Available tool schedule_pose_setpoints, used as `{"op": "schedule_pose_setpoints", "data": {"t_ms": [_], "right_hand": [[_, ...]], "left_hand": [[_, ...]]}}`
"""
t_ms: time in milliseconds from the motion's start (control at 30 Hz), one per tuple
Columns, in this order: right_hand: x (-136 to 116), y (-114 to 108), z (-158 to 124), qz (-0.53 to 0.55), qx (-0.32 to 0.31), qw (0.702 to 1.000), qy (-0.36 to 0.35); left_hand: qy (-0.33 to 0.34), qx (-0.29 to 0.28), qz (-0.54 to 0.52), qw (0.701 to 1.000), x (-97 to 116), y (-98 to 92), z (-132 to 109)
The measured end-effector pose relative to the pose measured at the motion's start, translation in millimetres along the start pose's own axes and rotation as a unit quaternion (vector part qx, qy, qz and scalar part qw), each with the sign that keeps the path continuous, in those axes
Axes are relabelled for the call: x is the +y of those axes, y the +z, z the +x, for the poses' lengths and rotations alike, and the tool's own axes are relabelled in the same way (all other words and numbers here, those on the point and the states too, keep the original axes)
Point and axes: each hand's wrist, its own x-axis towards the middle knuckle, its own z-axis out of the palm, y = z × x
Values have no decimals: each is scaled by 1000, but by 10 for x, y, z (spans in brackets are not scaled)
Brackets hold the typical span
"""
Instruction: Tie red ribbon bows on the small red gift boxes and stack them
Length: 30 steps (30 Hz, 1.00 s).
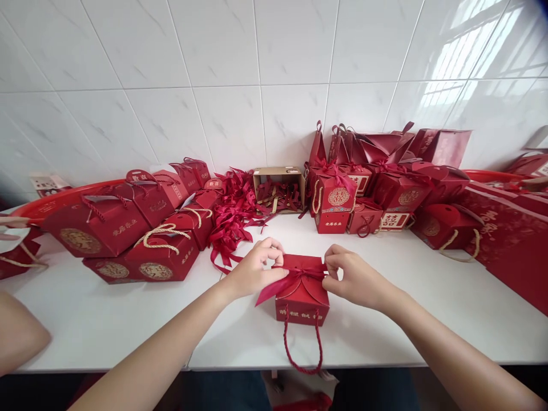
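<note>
In front of me a small red gift box (302,311) with gold lettering stands on the white table. A dark red ribbon (270,291) crosses its top and is gathered in a bow or knot at the middle. At the left of the knot, my left hand (259,268) pinches the ribbon between thumb and finger. My right hand (353,277) is closed on the ribbon at the box's right side. The box's twisted cord handle (303,368) hangs forward over the table's front edge.
Finished-looking red boxes (141,262) are stacked at left. Loose ribbons (233,205) lie in a heap behind, beside an open carton (279,197) of ribbon pieces. More red boxes (336,200) stand at the back right. Another person's arm (21,331) shows at far left. A tiled wall (226,45) rises behind.
</note>
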Motion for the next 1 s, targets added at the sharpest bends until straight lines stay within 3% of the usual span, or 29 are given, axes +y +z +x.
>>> {"op": "schedule_pose_setpoints", "data": {"t_ms": [133,200,333,433,667,767,900,1000], "right_hand": [[-1,32,-13,29,26,999,-10],[-2,36,-17,32,38,999,-19],[-11,50,-45,8,48,999,-20],[-43,57,-88,-32,54,998,1],[-95,26,-204,-102,40,994,20],[-74,2,-258,-159,52,986,-6],[-74,-44,-333,-262,91,959,-59],[-74,-105,-361,-293,82,949,-79]], "left_hand": [[11,-26,-163,986,28,8,-1],[2,-33,-186,982,23,22,2],[-3,37,-140,989,-48,70,5],[16,59,-117,991,-98,89,-22],[56,72,-43,995,-54,88,-138],[63,79,-31,994,-21,125,-176],[70,48,-34,996,23,159,-200],[67,45,-18,997,54,164,-204]]}}
